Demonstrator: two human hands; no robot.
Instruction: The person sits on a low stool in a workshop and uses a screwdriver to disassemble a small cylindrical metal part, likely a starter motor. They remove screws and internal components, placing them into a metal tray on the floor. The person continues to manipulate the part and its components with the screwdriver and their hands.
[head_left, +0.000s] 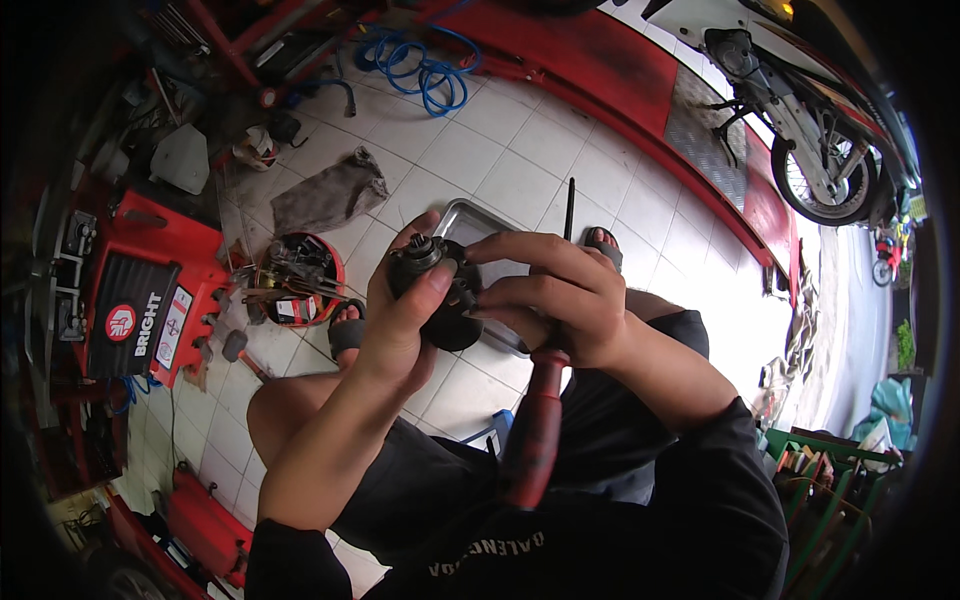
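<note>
My left hand [395, 340] is wrapped round a dark cylindrical metal part [450, 320], its thumb pressed near a small toothed shaft [420, 245] on top. The fingertips of my right hand [570, 300] touch the side of that part, and the same hand grips a screwdriver with a red handle [535, 430] in its palm; its long dark blade points away from me. Behind both hands, a metal tray [465, 210] lies on the floor, partly hidden.
A red bucket of tools [330, 255], a grey cloth [310, 200], a mallet [235, 348] and a blue hose [435, 80] lie on the tiles [500, 150]. Red equipment [200, 310] is at left, a motorcycle [800, 140] on a red lift [650, 90] at upper right, green racks [820, 500] lower right.
</note>
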